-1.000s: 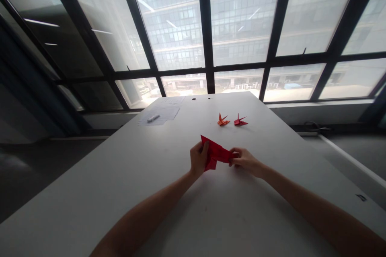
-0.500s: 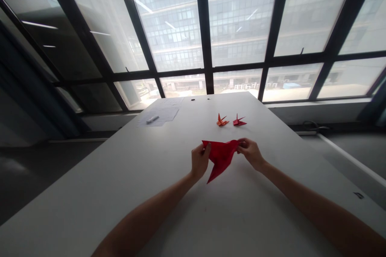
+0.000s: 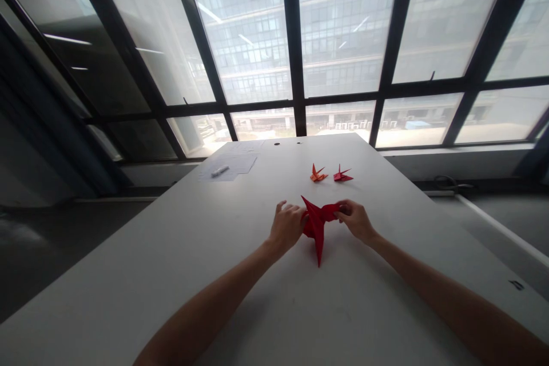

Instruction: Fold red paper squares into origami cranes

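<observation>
Head view looks forward and down along two bare forearms to a folded red paper, held between the two grips just above the table. One long sharp point hangs down toward the surface, and whether its tip touches cannot be told. The right hand has thumb and fingers pressed together on the paper's right flap, so this grip is clamped. The left hand lies against the paper's left side with fingers curled in. It seems closed on the fold, but the back of the hand hides the contact, so this is not fully sure.

The paper must be very light and thin, yet crisp along its creases. It can bend or crumple easily at the thin points, and its smooth face may slip under dry fingers, so the thicker folded middle looks a safer place to take hold than the tips.

Well ahead of the grips, a small orange paper crane and a small red paper crane stand close together on the white table. Further ahead and to the left lie sheets of paper with a white marker on them. Beyond the table is a large window with dark frames.
</observation>
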A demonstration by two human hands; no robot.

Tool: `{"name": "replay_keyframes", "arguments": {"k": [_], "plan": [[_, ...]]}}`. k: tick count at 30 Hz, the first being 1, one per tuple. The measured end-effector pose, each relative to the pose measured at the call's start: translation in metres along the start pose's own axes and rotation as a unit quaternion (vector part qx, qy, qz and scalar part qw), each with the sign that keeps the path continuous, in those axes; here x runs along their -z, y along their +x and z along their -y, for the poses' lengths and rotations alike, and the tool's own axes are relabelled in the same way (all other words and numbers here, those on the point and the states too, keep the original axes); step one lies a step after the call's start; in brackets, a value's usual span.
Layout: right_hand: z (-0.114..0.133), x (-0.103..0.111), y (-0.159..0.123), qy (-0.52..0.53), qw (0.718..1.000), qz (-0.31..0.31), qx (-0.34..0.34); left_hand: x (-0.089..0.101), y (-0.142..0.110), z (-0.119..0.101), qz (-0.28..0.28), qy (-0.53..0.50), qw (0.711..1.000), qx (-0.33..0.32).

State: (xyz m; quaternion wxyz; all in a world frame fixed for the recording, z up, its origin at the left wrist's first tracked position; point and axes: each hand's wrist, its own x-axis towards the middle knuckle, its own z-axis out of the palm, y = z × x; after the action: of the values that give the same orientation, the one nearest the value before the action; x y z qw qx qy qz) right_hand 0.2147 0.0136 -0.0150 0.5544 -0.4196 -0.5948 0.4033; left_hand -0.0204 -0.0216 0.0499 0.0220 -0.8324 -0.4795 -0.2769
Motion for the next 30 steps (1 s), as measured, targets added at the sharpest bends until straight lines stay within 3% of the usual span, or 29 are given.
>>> {"name": "replay_keyframes", "arguments": {"k": [3, 5, 9, 11, 15, 18, 20, 23, 26, 28, 30], "plan": [[-0.001, -0.004, -0.001, -0.01, 1.0, 0.02, 0.001, 0.002, 0.002, 0.004, 0.067, -0.006, 0.997, 0.049], [0.003, -0.006, -0.002, -0.055, 0.998, -0.011, 0.028, 0.001, 0.004, 0.008, 0.088, -0.028, 0.991, 0.095], [0.027, -0.014, -0.015, -0.201, 0.955, -0.118, 0.182, -0.003, 0.004, 0.013, 0.062, -0.054, 0.984, 0.158], [0.044, -0.022, -0.026, -0.234, 0.941, -0.075, 0.234, -0.003, 0.003, 0.01, 0.039, -0.054, 0.984, 0.167], [0.065, -0.045, -0.047, -0.329, 0.921, -0.002, 0.207, -0.002, 0.001, 0.002, 0.026, -0.058, 0.986, 0.154], [0.063, -0.054, -0.047, -0.358, 0.919, -0.01, 0.163, -0.003, 0.002, 0.002, 0.007, -0.085, 0.984, 0.158], [0.057, -0.053, -0.035, -0.335, 0.935, -0.019, 0.113, -0.006, 0.006, 0.008, -0.019, -0.122, 0.979, 0.165], [0.046, -0.046, -0.004, -0.22, 0.972, -0.055, 0.067, -0.011, 0.011, 0.024, -0.058, -0.193, 0.961, 0.188], [0.036, -0.043, 0.026, -0.107, 0.987, -0.11, 0.048, -0.014, 0.014, 0.039, -0.054, -0.272, 0.931, 0.237], [0.031, -0.045, 0.038, -0.057, 0.988, -0.135, 0.048, -0.014, 0.014, 0.046, -0.02, -0.357, 0.892, 0.276], [0.025, -0.051, 0.045, -0.024, 0.987, -0.154, 0.048, -0.012, 0.013, 0.053, 0.048, -0.457, 0.833, 0.308]]}}
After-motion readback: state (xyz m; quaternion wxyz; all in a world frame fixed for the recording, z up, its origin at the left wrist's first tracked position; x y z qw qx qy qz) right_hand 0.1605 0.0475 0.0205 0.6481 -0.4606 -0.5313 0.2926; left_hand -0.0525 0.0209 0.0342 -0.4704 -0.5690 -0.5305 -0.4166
